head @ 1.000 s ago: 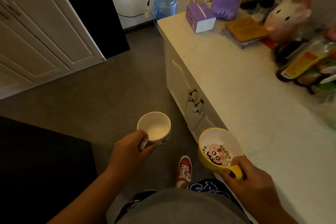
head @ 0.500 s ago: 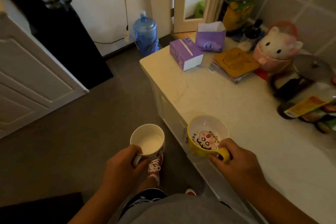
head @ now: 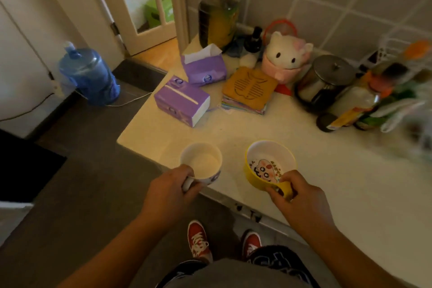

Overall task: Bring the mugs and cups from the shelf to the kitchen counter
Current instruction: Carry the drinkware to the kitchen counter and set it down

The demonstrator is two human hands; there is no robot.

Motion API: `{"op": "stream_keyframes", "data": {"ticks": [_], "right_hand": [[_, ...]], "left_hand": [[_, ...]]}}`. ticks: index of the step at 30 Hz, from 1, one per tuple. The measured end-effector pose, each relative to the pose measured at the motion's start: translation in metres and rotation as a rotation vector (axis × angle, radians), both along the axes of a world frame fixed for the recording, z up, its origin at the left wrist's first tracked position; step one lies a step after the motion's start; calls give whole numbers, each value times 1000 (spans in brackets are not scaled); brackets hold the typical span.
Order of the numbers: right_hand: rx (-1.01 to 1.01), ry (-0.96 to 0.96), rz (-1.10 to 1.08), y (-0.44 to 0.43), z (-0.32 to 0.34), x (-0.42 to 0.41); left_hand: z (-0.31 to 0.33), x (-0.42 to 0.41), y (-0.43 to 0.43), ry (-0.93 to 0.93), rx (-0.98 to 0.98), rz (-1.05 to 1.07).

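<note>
My left hand [head: 167,190] grips the handle of a white mug [head: 201,163], held upright and empty over the front edge of the pale kitchen counter [head: 327,170]. My right hand [head: 301,199] holds a yellow cup [head: 268,165] by its handle; a cartoon picture shows on its white inside. Both vessels hover just above the counter's near edge, side by side and apart. Whether either touches the surface I cannot tell.
Two purple tissue packs [head: 182,100] lie at the counter's left end, a stack of coasters [head: 247,90] behind them. A cat-shaped jar [head: 286,61], a metal-lidded pot [head: 325,79], bottles [head: 353,105] and a large oil bottle [head: 218,18] line the tiled wall. A blue water jug [head: 90,77] stands on the floor.
I have turned to face the counter and stepped closer. Both hands carried the mug and cup forward, from beside the cabinet front to over the counter's edge.
</note>
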State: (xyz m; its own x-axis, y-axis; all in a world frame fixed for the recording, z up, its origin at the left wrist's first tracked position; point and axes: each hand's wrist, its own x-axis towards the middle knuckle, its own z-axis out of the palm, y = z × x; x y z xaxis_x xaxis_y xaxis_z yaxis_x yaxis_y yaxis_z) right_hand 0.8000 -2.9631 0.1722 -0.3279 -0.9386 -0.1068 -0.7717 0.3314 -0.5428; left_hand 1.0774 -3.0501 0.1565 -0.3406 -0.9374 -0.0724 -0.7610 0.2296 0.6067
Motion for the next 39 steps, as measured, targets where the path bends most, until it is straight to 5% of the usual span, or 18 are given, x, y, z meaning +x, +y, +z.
{"op": "stream_keyframes", "data": {"ticks": [13, 39], "right_hand": [[-62, 1, -412, 3, -34, -49], [-61, 13, -431, -21, -72, -113]], "left_hand": [[-42, -134, -65, 6, -213, -321], [-70, -229, -77, -23, -254, -160]]}}
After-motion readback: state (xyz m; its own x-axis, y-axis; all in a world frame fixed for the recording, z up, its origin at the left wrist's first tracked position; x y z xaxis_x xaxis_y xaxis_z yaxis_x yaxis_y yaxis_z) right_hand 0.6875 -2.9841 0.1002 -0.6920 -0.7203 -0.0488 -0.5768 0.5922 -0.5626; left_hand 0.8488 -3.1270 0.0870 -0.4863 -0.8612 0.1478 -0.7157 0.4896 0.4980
